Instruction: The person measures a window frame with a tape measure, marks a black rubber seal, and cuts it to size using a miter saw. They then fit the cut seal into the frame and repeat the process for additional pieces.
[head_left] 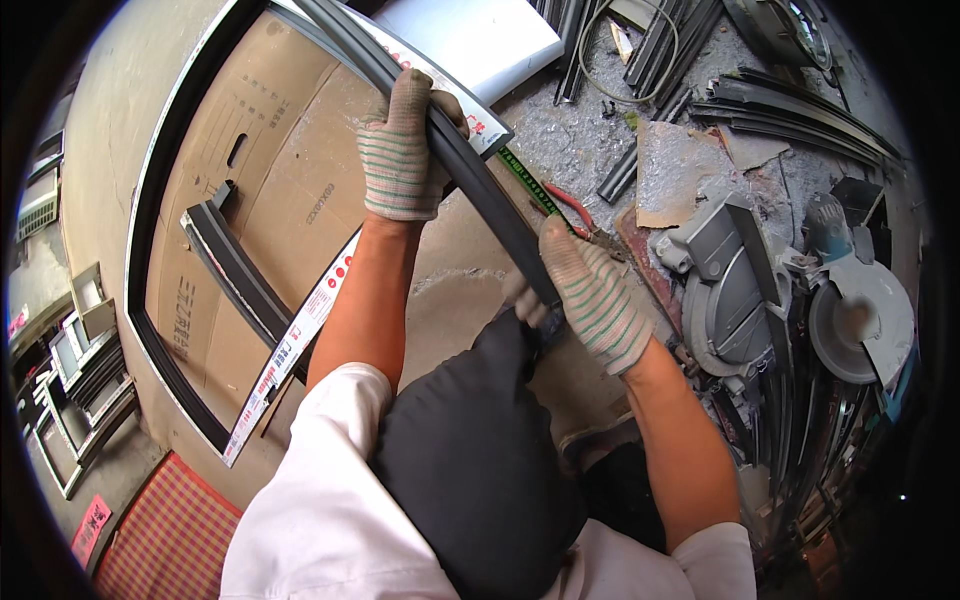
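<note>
Both of my hands wear knitted white gloves with green stripes. My left hand (405, 150) is closed around a long dark grey frame profile (480, 185), which slants from the top of the view down to the right. Its lower end lies in my right hand (600, 300), with the thumb on the near side and blurred fingertips showing below. Beneath the profile is a large window frame (150, 200) with a black inner edge and a white, red-printed film. A green strip (532, 182) and red-handled pliers (572, 208) lie just beyond my right hand.
Brown cardboard (270, 130) lies inside the frame, with a short curved dark profile (240, 270) on it. To the right stands a grey cutting machine (735, 290) with a round guard (850, 330). Dark profile offcuts (790, 115) lie on the debris-strewn floor. A checked red cloth (170, 530) is at lower left.
</note>
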